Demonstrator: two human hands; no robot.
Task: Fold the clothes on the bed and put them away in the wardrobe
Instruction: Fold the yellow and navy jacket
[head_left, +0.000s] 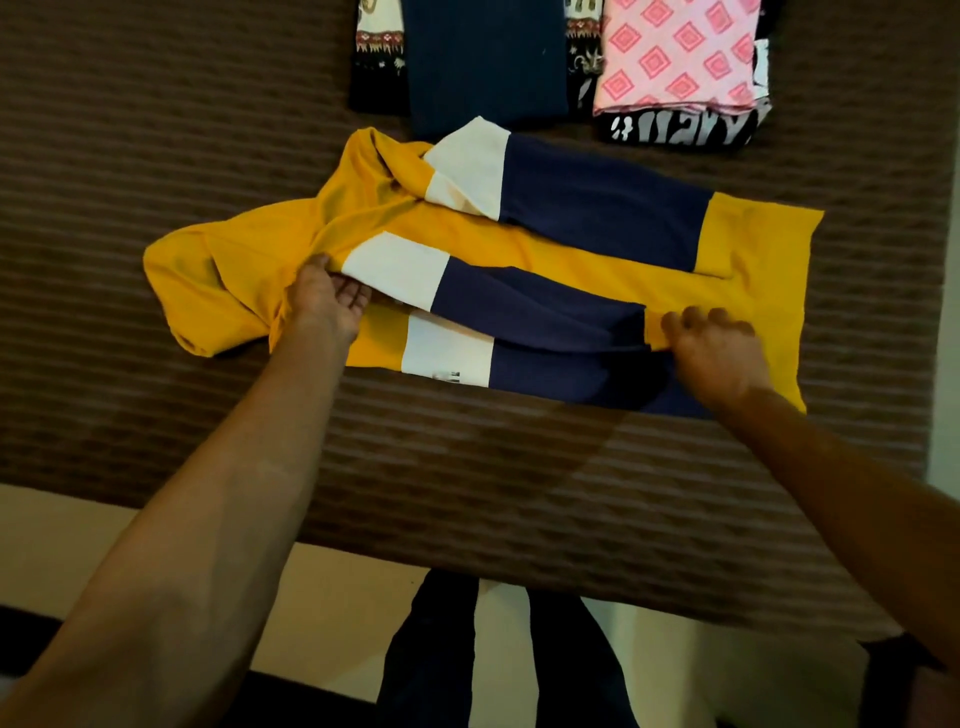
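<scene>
A yellow, white and navy hooded top (519, 244) lies lengthwise across the brown striped bed (156, 130), its sleeves folded over the body and its hood at the left. My left hand (327, 299) pinches the fabric at the shoulder, where the near sleeve's white band begins. My right hand (714, 348) grips the near fold at the sleeve's yellow cuff, close to the hem. Behind the top lie folded clothes: a navy piece (485, 57) on a black patterned one (376, 57), and a pink diamond-print piece (680, 52) on a black one with white lettering (680, 130).
The bed's near edge (467, 551) runs across the lower middle. Below it are a pale floor (337, 613) and my dark-trousered legs (498, 654). A pale wall strip (943, 364) borders the bed at the right. No wardrobe is in view.
</scene>
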